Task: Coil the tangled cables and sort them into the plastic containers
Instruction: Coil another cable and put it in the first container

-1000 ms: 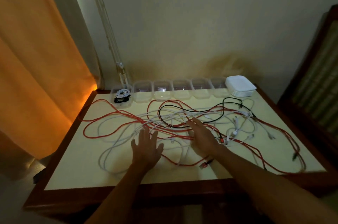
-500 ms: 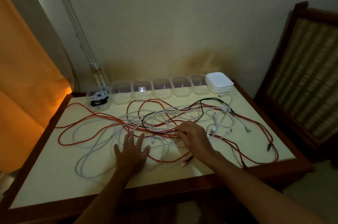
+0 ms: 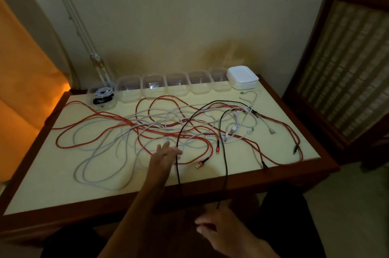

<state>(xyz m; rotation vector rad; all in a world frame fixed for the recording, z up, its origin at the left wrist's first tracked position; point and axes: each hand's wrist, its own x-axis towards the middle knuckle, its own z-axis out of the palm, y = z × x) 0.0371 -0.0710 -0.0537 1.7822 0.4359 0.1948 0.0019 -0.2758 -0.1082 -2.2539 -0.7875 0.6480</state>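
Note:
Red (image 3: 94, 116), white (image 3: 92, 158) and black cables lie tangled across the cream table top (image 3: 52, 184). The black cable (image 3: 224, 152) runs in a long loop over the table's front edge down to my right hand (image 3: 219, 230), which holds it below the edge; the grip itself is blurred. My left hand (image 3: 165, 157) lies on the tangle near the front middle with fingers straight, touching the black and white strands. A row of clear plastic containers (image 3: 176, 86) stands along the back edge. The leftmost container (image 3: 102, 98) holds coiled white and black cables.
A stack of white lids (image 3: 242, 77) sits at the back right corner, next to the containers. A wooden chair (image 3: 345, 64) stands close to the table's right side. An orange curtain (image 3: 23, 72) hangs at the left. Red cable ends reach the right front corner (image 3: 294, 158).
My right hand has drawn back off the table toward me, pulling a loop of black cable over the front edge. My left hand stays on the tangle.

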